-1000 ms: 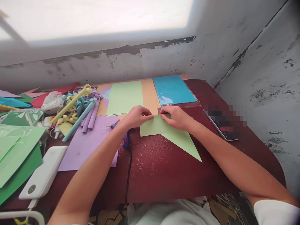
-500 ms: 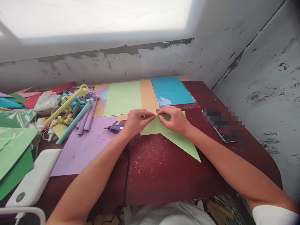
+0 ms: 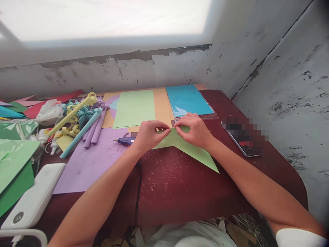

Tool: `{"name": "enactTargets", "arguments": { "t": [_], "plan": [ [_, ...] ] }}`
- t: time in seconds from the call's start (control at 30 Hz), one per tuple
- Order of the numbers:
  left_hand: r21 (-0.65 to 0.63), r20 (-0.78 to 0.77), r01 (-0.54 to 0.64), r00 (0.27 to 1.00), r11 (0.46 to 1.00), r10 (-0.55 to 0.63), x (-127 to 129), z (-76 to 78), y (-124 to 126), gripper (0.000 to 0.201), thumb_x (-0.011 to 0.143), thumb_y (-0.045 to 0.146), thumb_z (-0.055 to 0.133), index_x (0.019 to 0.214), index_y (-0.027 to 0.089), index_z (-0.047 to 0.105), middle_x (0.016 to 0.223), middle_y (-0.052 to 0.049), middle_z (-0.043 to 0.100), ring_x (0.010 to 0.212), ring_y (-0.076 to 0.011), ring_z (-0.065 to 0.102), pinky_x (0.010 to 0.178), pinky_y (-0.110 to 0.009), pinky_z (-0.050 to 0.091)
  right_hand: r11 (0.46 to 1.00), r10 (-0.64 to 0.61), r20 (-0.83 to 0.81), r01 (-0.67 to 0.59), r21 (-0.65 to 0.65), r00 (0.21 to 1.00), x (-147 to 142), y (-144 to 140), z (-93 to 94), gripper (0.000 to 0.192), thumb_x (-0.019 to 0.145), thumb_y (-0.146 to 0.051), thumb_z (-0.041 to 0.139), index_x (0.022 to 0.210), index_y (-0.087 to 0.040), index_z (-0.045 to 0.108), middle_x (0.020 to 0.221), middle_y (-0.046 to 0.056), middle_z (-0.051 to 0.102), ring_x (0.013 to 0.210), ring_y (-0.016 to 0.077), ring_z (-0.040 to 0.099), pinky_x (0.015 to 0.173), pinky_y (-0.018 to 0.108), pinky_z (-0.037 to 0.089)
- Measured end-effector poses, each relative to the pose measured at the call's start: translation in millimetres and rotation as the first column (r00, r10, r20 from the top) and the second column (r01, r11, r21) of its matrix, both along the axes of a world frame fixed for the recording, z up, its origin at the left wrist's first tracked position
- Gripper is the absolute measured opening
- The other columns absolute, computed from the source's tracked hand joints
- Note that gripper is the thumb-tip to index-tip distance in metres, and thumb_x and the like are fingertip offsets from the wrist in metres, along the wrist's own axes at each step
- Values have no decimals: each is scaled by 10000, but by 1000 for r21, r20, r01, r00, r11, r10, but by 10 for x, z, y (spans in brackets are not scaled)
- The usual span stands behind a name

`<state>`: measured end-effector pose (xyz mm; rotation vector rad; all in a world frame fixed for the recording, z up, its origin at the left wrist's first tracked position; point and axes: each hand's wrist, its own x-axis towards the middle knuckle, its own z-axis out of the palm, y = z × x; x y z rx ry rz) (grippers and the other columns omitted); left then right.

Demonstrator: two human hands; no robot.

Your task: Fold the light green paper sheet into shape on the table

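Note:
A sheet of light green paper [image 3: 191,151] is bent over the dark red table, one pointed corner reaching toward me at the right. Its far edge is pinched between thumb and finger of my left hand [image 3: 151,134]. Close beside it, almost fingertip to fingertip, my right hand [image 3: 192,129] pinches the same edge. Part of the paper lies hidden under both hands. Just left of my left wrist rests a blue glue gun [image 3: 124,141], its nozzle pointing left and its body partly covered by my forearm.
Rolled paper tubes [image 3: 96,132] and curled strips lie at the left on a purple sheet [image 3: 84,171], near a white power bank [image 3: 36,195]. Flat green sheets [image 3: 136,108] and a blue packet [image 3: 189,99] lie at the back. A phone [image 3: 241,142] is at the right.
The green paper's front flap has shifted, its right corner rising slightly and the lower edge now forming one bent outline. Both hands keep pinching, my right hand a little higher.

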<state>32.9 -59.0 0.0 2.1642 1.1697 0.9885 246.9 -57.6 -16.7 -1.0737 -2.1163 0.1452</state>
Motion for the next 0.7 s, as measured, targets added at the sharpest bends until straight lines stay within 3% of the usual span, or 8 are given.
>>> {"name": "enactTargets", "arguments": {
  "t": [0.2,0.37,0.47,0.6,0.7],
  "plan": [
    [65,-41,-23,999,998,25,16,-20,-16,142,887,257,689,844,232,822,831,-27,809,666,-128,669,682,-280,524,999,-21,61,19,29,998,5,6,11,121,886,-201,604,817,-228,699,852,22,777,882,249,643,819,411,384],
    [-15,9,-7,1000,1000,7,15,-5,-27,144,884,278,694,831,213,810,781,-15,795,641,-119,652,640,-261,520,999,-5,98,1,38,995,56,4,59,149,904,-201,591,825,-236,713,839,20,777,893,248,632,843,419,373],
    [31,-29,-4,1000,1000,5,12,-8,-28,150,897,286,687,850,220,814,798,-15,792,622,-109,628,633,-263,504,999,-1,123,-4,34,992,74,0,72,147,903,-208,594,828,-243,717,853,20,783,922,255,635,867,431,368],
    [184,-52,-45,997,982,55,34,-1,-44,184,920,285,661,846,238,822,806,-22,789,621,-110,604,644,-277,485,996,-90,72,89,15,993,123,5,111,115,888,-229,601,847,-244,707,913,30,786,950,269,640,900,459,384],
    [133,42,-103,994,986,99,51,40,-66,183,908,315,675,842,235,826,811,-26,795,612,-110,609,634,-275,495,989,-147,-32,147,-10,989,193,18,192,110,876,-253,607,906,-248,713,973,51,772,970,273,653,902,467,436]
  ]
}}
